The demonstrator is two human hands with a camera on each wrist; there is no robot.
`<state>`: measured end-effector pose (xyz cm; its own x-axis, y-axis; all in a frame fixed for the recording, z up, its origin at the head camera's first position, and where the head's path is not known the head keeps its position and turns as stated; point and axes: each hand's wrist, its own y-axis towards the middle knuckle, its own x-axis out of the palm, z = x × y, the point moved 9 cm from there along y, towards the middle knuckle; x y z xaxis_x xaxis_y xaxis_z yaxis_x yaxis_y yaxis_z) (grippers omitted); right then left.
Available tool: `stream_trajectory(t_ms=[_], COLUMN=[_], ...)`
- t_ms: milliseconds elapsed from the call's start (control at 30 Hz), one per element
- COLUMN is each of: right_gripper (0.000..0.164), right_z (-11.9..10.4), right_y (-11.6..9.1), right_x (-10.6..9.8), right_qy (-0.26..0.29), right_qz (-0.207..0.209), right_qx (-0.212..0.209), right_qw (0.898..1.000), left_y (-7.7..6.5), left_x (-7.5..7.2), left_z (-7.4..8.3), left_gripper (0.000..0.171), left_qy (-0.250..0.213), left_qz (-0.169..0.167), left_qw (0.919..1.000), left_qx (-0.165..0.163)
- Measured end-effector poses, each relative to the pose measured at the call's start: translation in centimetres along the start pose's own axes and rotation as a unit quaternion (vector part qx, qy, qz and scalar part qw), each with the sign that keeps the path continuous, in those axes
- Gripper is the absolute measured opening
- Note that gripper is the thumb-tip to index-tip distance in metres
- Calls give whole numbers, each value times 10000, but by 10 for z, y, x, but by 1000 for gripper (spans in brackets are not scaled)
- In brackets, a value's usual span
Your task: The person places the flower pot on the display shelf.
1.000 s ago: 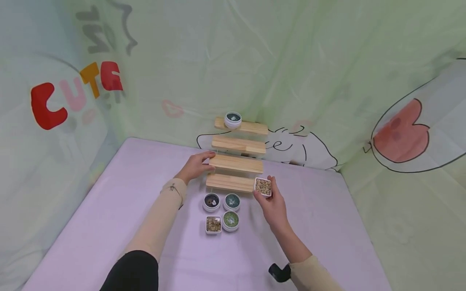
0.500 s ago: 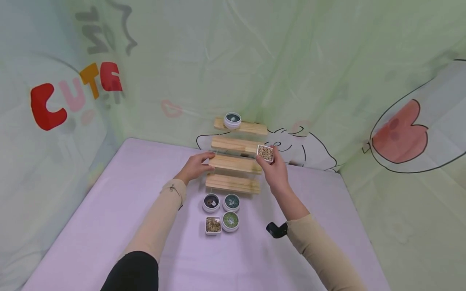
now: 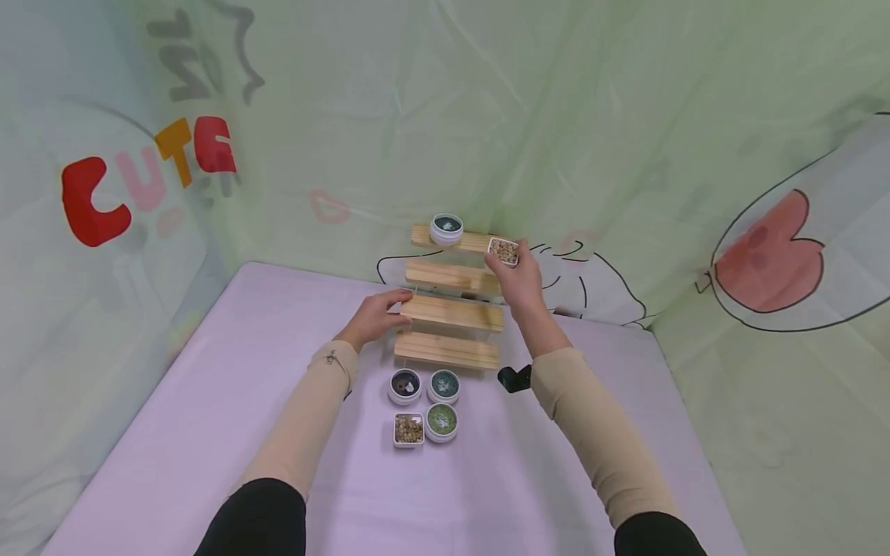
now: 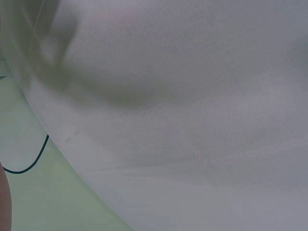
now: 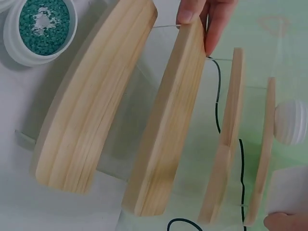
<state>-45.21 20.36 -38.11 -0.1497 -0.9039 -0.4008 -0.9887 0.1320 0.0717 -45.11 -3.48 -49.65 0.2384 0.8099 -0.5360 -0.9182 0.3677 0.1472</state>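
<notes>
Up goes the right hand (image 3: 521, 282), its square dish (image 3: 503, 252) of tan grains now at the right end of the top board (image 3: 476, 242), where a second ago it was down by the bottom board (image 3: 446, 350). Nearest us, two beige sleeves (image 3: 288, 432) reach over the lilac table (image 3: 222, 386). A spare dish (image 3: 409, 429), also square, sits on the cloth with brown grains inside, and right beside it, the green tub (image 3: 441, 422). Just behind those, side by side, the dark tub (image 3: 405, 386) and the teal tub (image 3: 444, 385), both close to the stand. Next board up (image 3: 452, 313), and the left hand (image 3: 375, 316) has it pinched at the left end, thumb below, fingers above. Third board (image 3: 448, 274) next, then the top one, a white tub (image 3: 446, 230) seated left of its middle. Right fingers and thumb clasp the dish, opening upward; whether it touches wood, I can't tell. Beyond it all hangs the printed curtain (image 3: 389, 116).
</notes>
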Motion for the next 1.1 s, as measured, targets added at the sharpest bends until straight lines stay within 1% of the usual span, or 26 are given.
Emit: stream_trajectory(t_ms=[133, 300, 433, 600, 833, 1100], right_gripper=[91, 89, 88, 88, 88, 88], right_z=[-3, -2, -1, -1, 0, -2], right_y=[9, 17, 22, 29, 39, 45], right_x=[6, 11, 13, 12, 7, 13], right_qy=[-131, -203, -131, -13, -124, -125], right_qz=[-18, 53, 76, 46, 14, -147], right_qx=[26, 111, 214, 242, 309, 493], right_qw=[9999, 9997, 9997, 9997, 9994, 9986], left_y=[-1, 0, 1, 1, 1, 1], left_x=[-2, -3, -1, 0, 0, -1], left_z=[1, 2, -2, -5, 1, 4], left_gripper=[56, 56, 56, 57, 57, 57], left_qy=[-85, 69, 122, 147, 90, 189], left_qz=[20, 32, 18, -12, -77, -54], left_qw=[9999, 10000, 9999, 9999, 9999, 9997], left_qx=[-54, 18, 46, -51, -79, -121])
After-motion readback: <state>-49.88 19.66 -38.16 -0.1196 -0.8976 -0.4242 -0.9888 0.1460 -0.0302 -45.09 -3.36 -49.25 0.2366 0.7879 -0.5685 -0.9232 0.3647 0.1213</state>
